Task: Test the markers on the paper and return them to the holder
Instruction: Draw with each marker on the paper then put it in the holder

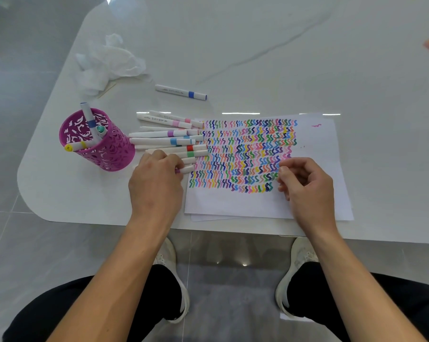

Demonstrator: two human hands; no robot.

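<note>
A sheet of white paper (314,141) covered in rows of coloured zigzag strokes lies at the table's near edge. Left of it lies a pile of several white markers (166,138) with coloured bands. My left hand (156,181) rests on the pile's near end, fingers closed on a marker with a purple band (186,169). My right hand (304,183) lies on the paper, fingers curled, nothing visible in it. A magenta cut-out holder (109,151) stands further left with three markers in it. One blue-banded marker (181,92) lies alone behind the pile.
Crumpled white tissue (104,62) lies at the back left of the white marble table (257,45). The table's rounded corner and near edge are close to the holder. My knees and white shoes show below the edge.
</note>
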